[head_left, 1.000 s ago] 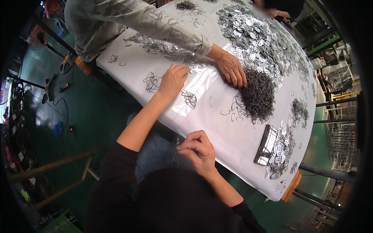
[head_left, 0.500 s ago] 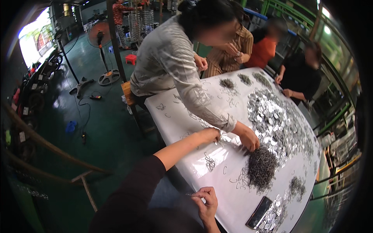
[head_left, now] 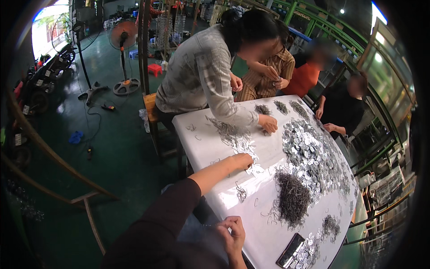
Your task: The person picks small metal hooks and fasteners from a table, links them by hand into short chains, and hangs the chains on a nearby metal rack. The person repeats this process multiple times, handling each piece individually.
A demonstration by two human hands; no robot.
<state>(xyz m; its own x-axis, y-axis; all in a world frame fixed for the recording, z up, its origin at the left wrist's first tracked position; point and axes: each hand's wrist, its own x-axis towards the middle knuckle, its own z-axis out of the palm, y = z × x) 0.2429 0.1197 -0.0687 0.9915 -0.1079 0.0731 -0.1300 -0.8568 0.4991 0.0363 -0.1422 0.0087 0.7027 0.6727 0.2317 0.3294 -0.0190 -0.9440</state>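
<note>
My left hand reaches across the white-covered table, its fingers curled down at a small heap of flat silvery metal pieces. The fingertips are hidden, so what they grip does not show. Low at the table's near edge, my right hand is closed in a pinch. A small thin shiny metal piece sticks out to its left; its exact kind is too small to tell. To the right of my left hand lies a dense mound of dark wire hooks.
A large spread of flat silvery pieces covers the table's right side. A black phone lies near the front. A co-worker in grey leans over the far left, one hand on the table. Others stand beyond. A wooden stool stands left.
The co-worker in grey has drawn a hand from the dark hook mound to farther up the table. My left hand remains at the silvery heap, its fingers more curled. The view has shifted slightly.
</note>
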